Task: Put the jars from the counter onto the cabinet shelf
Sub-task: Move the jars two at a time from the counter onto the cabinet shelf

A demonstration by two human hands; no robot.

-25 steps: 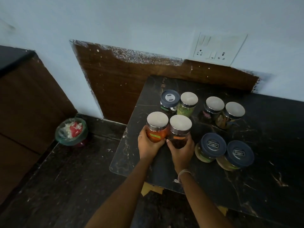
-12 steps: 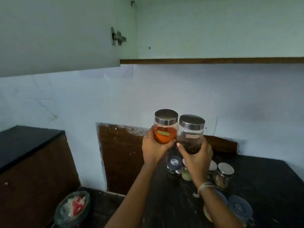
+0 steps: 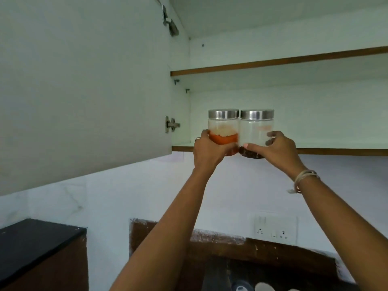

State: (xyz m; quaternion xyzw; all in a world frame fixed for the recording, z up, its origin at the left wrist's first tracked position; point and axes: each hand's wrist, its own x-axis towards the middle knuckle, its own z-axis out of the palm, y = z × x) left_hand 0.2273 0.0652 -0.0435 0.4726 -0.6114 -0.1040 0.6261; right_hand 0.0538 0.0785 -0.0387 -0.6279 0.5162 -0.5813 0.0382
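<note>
Overhead, both hands (image 3: 241, 152) press two jars (image 3: 240, 131) together at the shelf (image 3: 336, 151) edge.

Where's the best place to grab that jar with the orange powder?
Judging by its shape, around the round glass body of the orange powder jar, below the metal lid, coming from its free left side as the left hand does; the dark-spice jar crowds its right.

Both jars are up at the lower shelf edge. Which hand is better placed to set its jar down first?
Left, probably. The left hand holds the orange jar nearest the cabinet's side wall, so it can slide into the corner. The right hand with the dark jar can follow beside it. Both jar bases sit at the lower shelf edge.
</note>
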